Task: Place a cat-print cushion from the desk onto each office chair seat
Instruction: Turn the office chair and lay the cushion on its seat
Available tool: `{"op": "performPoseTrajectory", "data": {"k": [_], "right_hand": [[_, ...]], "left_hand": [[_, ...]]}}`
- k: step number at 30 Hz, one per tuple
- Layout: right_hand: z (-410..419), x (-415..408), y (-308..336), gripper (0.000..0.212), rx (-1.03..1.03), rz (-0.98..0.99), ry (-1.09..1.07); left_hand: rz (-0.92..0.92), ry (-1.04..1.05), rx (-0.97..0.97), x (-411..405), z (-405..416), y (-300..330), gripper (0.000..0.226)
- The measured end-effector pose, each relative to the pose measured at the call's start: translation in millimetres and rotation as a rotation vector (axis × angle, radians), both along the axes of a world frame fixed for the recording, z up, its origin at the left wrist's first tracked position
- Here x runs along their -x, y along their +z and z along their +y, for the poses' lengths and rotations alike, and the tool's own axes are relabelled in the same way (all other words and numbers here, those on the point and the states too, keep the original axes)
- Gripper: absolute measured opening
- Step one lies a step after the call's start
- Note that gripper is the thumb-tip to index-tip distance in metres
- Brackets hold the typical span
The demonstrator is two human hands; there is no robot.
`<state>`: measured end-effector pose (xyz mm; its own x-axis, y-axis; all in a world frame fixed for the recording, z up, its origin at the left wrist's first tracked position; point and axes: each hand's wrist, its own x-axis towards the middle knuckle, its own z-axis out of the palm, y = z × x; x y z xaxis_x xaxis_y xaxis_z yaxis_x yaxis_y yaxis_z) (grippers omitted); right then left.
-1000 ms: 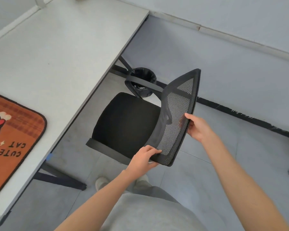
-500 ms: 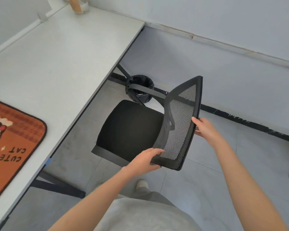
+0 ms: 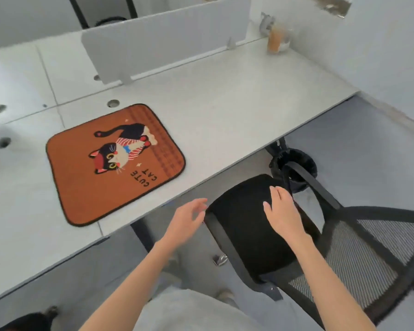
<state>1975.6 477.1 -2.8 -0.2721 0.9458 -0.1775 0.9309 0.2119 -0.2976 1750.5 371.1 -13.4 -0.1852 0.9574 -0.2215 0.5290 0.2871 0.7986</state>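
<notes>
An orange cat-print cushion (image 3: 115,163) lies flat on the white desk (image 3: 225,96), near the desk's front edge and turned at an angle; it shows a black-and-white cat in a striped top and the words "CUTE CAT". Nothing touches it. Just off the desk's front edge to the right stands a black office chair: its padded seat (image 3: 246,223) is bare, and its mesh backrest (image 3: 368,256) fills the lower right of the view. The left hand (image 3: 185,222) hangs in the air between the desk edge and the seat's near side, fingers loosely spread and holding nothing. The right hand (image 3: 282,211) is over the seat, palm down with the fingers extended, also empty; whether it rests on the fabric or floats just above it cannot be told. Beyond the chair, under the desk's corner, sits a black waste bin (image 3: 294,163) with a dark liner. On the desk's far side stands a white divider panel (image 3: 165,37), and near the wall a blurred orange-tinted cup (image 3: 276,40)
</notes>
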Motion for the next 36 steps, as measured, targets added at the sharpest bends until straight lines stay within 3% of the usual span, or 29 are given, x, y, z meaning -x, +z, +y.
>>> {"op": "performPoseTrajectory", "data": {"k": [3,6,10,14,18,26,30,33,36], "right_hand": [[14.9,93.8,-3.9,0.052,-0.017,-0.008,0.268],[31.0,181.6,-10.4,0.05,0.006,0.045,0.383],[57.9,284.0,-23.6,0.05,0.043,0.044,0.445],[83.3,345.7,-42.8,0.058,0.08,-0.096,0.419],[95.6,368.0,-57.3,0.067,0.176,-0.203,0.324],[104.1,382.1,-62.4,0.088,0.186,-0.148,0.119],[109.1,380.7,-58.3,0.096,0.22,-0.167,0.008],[106.7,367.2,-60.5,0.082,0.214,-0.113,-0.079],[99.1,340.3,-64.6,0.047,0.194,0.077,-0.139]], "left_hand": [[0.005,0.224,-0.021,74.6,-11.9,0.3,0.034],[0.019,0.406,0.007,147.8,-22.2,-4.8,0.033],[0.072,0.654,0.071,242.5,-33.2,-17.0,0.033],[0.121,0.843,0.235,308.8,-44.4,-34.2,0.045],[0.137,0.851,0.368,335.8,-43.6,-47.8,0.056],[-0.01,1.041,0.287,351.5,-31.6,-47.6,0.066],[0.01,0.999,0.167,355.5,-22.4,-39.4,0.049],[0.117,0.879,0.095,346.3,-10.6,-34.7,0.035],[0.119,0.853,0.061,334.2,2.2,-28.5,0.033]]}}
